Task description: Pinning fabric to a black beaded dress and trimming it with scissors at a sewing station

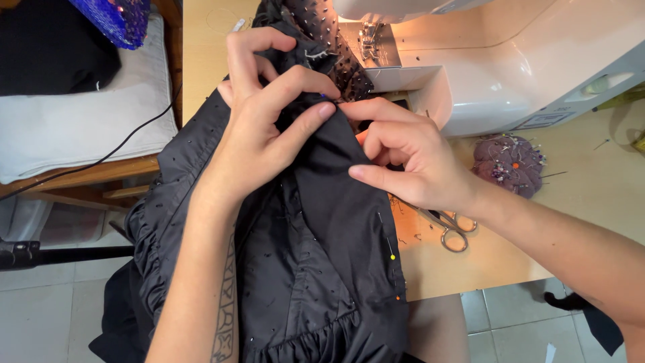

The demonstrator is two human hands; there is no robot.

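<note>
Black garment (316, 235): spread across the near edge of the wooden table (591, 195) and hanging off it toward the tiled floor (47, 309); its upper end, dotted with small beads, runs up to the needle area of the sewing machine (510, 60).
Left hand (269, 128): reaches in from below with the forearm lying over the cloth, wrist bent, back of the hand up; thumb and forefinger are closed in a pinch on a fold of the black garment, the other fingers curled above.
Right hand (410, 158): comes in from the right, forearm crossing the table; forefinger and thumb are closed on the same fold, fingertips meeting those of the left hand, the remaining fingers tucked under the palm.
Pin (325, 96): a small blue head shows just where both pinches meet; whether it is fully pushed in, I cannot tell.
Other pins (392, 255): a yellow-headed one and an orange-headed one sit in the garment's right edge, lower down.
Scissors (451, 228): lying on the table just beside the right wrist, partly hidden by it.
Pincushion (508, 165): purple, stuck full of pins, on the table right of the hand, in front of the sewing machine.
</note>
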